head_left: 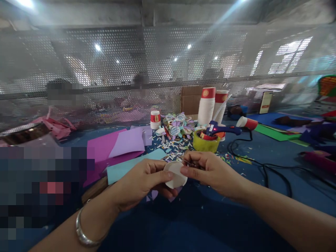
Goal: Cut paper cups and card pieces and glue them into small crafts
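White, thin and round is the small paper piece (176,181), and it is held between the two hands, in front of the body and above the blue bench (194,224). The left hand (147,178) has its grip closed on it: the thumb presses on the face, and the fingers go behind and below. The right hand (212,171) has the grip closed around a thin metal tool (191,163), perhaps scissors, but the fingers hide much of it; its thumb also touches the upper right edge of the piece.

I judge the piece to be very light, a little stiff at the rim and softer in the middle, so a strong pinch could bend or crease it. It does not look very slippery. The better place to hold it is near the rim, with thumb and finger opposite each other and only small pressure. The metal point should be kept away from the fingertips.

Lilac paper scraps (154,195) are just below the hands, and a pale blue sheet (123,171) is beside the left hand. Farther away, a blue glue gun (225,130) rests over a yellow ring (203,144), near the tall cup stack (206,110).
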The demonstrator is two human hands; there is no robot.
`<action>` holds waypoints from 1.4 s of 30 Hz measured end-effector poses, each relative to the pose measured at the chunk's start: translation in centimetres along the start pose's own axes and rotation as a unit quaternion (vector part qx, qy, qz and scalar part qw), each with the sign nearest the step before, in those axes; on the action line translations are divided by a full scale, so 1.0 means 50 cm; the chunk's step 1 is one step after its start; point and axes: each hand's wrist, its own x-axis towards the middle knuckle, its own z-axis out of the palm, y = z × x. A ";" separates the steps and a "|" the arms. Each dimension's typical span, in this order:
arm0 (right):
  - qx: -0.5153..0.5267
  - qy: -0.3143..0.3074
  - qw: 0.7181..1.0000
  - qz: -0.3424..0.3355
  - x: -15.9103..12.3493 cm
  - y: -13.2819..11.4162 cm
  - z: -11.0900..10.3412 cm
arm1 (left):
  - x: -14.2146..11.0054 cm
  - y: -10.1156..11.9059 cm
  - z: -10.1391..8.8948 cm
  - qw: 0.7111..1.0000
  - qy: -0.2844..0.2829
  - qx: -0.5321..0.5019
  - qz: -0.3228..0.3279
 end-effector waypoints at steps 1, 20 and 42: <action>0.000 -0.001 1.000 -0.003 0.000 0.000 0.000 | 0.000 0.000 0.000 1.000 0.001 0.003 0.001; -0.072 0.042 0.996 -0.025 -0.004 0.000 -0.001 | 0.005 -0.011 -0.001 0.967 0.136 0.177 0.120; 0.126 0.001 0.990 0.059 -0.011 -0.005 0.016 | -0.005 -0.026 -0.005 0.717 0.281 0.513 0.379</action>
